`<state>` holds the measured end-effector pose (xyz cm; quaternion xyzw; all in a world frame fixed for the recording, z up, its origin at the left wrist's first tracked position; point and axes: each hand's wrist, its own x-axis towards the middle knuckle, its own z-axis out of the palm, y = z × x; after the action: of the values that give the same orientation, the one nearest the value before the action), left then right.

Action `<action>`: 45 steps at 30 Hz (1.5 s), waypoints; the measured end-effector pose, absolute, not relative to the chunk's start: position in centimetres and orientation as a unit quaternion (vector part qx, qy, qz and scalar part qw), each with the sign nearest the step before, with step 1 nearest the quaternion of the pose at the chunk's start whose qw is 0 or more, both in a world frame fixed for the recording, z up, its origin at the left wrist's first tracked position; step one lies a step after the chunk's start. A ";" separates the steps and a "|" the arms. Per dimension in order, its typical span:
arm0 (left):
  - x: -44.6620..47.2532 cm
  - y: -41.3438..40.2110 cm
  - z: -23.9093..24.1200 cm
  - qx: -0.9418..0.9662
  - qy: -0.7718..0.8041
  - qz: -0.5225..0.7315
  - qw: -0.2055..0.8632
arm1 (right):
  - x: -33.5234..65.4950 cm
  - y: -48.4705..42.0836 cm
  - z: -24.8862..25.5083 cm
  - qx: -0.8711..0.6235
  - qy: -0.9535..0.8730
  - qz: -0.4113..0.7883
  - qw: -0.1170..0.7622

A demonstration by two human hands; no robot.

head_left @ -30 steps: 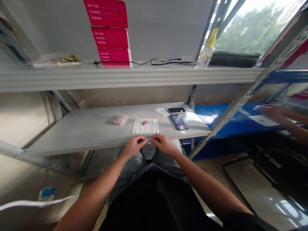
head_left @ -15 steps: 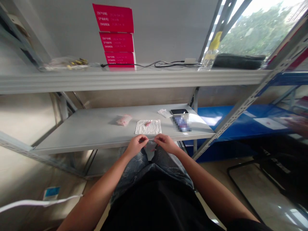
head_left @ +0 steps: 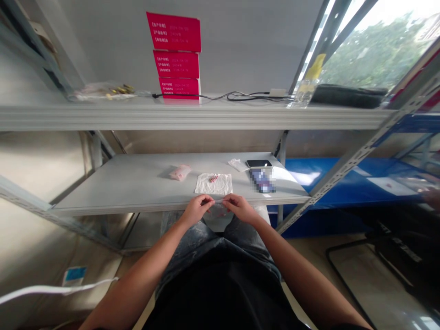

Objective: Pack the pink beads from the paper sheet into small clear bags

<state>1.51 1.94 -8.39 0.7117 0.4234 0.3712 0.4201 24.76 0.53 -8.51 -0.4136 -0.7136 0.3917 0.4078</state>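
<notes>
At the shelf's front edge my left hand [head_left: 199, 208] and my right hand [head_left: 239, 208] face each other, fingertips pinched. Between them they hold a small clear plastic bag [head_left: 219, 210] by its top edge; it hangs below the fingers, and some reddish bits show faintly there. Just beyond the hands lies a white crumpled cloth or tissue [head_left: 206, 185] with a little heap of small red pieces [head_left: 213, 178] on it. Left of the cloth sits a clear bag of pinkish contents [head_left: 180, 172].
On the grey shelf [head_left: 120, 188], a dark phone [head_left: 259, 163], a blurred-out blue item [head_left: 263, 180] and a crumpled clear wrapper [head_left: 237, 164] lie to the right. The upper shelf [head_left: 220, 119] carries red boxes [head_left: 177, 34], a cable [head_left: 237, 96] and a yellow-topped bottle [head_left: 309, 82].
The view has shifted slightly, so everything sits a little further right and lower. Both hands stay pinched at the shelf edge, with the clear bag between them.
</notes>
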 end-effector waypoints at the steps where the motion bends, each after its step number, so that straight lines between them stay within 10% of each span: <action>1: 1.5 2.0 -8.4 0.710 0.423 0.373 0.423 | 24.8 0.6 -8.6 -0.411 -0.711 0.398 0.408; 45: 1.5 2.5 -8.9 0.679 0.424 0.413 0.433 | 24.3 1.0 -8.6 -0.421 -0.701 0.410 0.406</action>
<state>1.53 2.52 -8.93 0.6795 0.4239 0.4135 0.4332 24.25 1.02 -8.64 -0.4206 -0.7006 0.4097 0.4055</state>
